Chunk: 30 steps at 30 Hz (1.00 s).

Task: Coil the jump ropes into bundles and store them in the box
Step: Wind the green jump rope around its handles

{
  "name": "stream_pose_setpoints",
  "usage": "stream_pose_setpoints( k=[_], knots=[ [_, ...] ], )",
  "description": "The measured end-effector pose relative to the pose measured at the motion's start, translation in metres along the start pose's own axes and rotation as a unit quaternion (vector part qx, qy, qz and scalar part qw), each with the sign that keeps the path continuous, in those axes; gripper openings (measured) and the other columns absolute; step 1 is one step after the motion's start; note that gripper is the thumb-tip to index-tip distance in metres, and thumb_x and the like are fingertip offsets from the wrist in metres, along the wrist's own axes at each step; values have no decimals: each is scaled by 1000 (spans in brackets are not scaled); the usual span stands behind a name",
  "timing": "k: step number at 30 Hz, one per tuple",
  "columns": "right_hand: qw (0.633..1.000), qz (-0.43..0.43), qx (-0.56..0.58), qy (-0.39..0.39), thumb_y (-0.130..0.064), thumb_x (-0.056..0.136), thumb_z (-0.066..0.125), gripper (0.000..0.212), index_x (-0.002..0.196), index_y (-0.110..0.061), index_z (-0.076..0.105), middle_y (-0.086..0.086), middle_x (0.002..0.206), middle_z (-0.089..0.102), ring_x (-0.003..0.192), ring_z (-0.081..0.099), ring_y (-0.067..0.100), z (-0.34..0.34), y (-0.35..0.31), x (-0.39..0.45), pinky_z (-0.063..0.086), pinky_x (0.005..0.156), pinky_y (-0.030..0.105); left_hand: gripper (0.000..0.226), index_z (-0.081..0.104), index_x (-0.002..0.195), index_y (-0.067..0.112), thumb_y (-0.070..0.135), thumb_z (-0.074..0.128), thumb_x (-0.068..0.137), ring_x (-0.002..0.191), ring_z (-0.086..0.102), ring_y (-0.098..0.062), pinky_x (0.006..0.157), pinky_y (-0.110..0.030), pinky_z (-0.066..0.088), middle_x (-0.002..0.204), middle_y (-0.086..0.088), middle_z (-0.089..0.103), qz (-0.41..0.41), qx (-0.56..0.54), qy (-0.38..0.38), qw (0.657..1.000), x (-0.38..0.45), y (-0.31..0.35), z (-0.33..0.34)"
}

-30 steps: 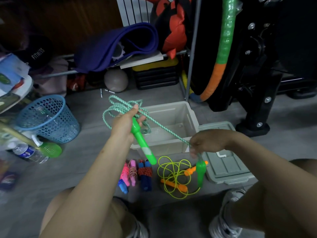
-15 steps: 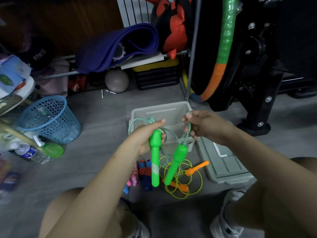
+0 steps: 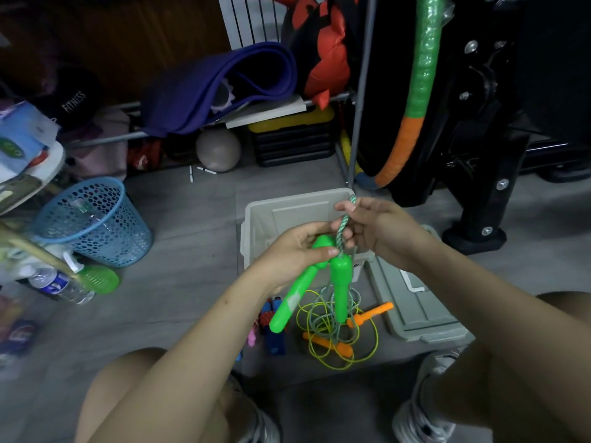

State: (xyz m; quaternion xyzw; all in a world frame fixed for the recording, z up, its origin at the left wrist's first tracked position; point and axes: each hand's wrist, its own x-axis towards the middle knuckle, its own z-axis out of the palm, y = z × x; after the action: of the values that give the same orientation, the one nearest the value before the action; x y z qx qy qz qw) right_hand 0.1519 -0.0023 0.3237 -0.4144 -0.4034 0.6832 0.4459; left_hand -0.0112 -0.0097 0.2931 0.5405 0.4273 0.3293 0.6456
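my left hand (image 3: 295, 251) grips both green handles (image 3: 340, 284) at their tops, above the box (image 3: 256, 215). my right hand (image 3: 372, 230) pinches the green-white cord (image 3: 343, 223) just above them, pulled upright. slack cord hangs over a yellow rope (image 3: 367, 353) on the floor; lid (image 3: 415, 311) beside the box.

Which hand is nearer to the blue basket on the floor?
The left. The left hand grips the green handles over the box, on the side toward the blue basket. The right hand, pinching the rope, is farther away.
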Motion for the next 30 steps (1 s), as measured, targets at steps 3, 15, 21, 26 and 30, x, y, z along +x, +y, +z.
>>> stream_pose_setpoints(
  k=[3,15,21,26,30],
  knots=[
    [999,-30,19,11,-8,99,40,15,92,-5,53,4,62,67,47,55,10,1,0,-1,48,46,21,36,61,102,22,-1,71,77,90,60,-3,90,-25,47,94,10,66,14,50,-6,999,0,-2,3],
    [998,-52,-13,27,-6,97,43,16,93,-6,58,9,75,58,57,55,9,-6,3,4,45,53,18,24,65,88,21,-2,67,82,59,57,-4,61,-16,49,77,1,62,-1,17,88,996,-2,-2,13],
    [971,15,-239,0,-21,95,52,12,96,-16,63,4,87,65,82,60,16,-7,11,-5,46,73,25,18,65,93,18,2,62,86,58,56,-4,59,-14,48,81,-4,64,-2,-86,159,984,2,8,4],
    [982,48,-178,-33,-18,97,48,18,113,-13,54,19,95,66,79,67,27,4,24,-13,56,67,35,27,60,113,13,-1,51,92,93,60,-12,74,-17,49,110,-4,62,34,-107,206,972,5,6,5],
    [990,50,-131,-5,-25,96,52,24,119,-28,53,11,111,65,104,64,28,7,34,-6,54,82,43,48,40,139,5,-10,38,94,106,55,-15,91,-23,47,128,-7,52,33,-133,216,967,5,6,9]
  ],
)
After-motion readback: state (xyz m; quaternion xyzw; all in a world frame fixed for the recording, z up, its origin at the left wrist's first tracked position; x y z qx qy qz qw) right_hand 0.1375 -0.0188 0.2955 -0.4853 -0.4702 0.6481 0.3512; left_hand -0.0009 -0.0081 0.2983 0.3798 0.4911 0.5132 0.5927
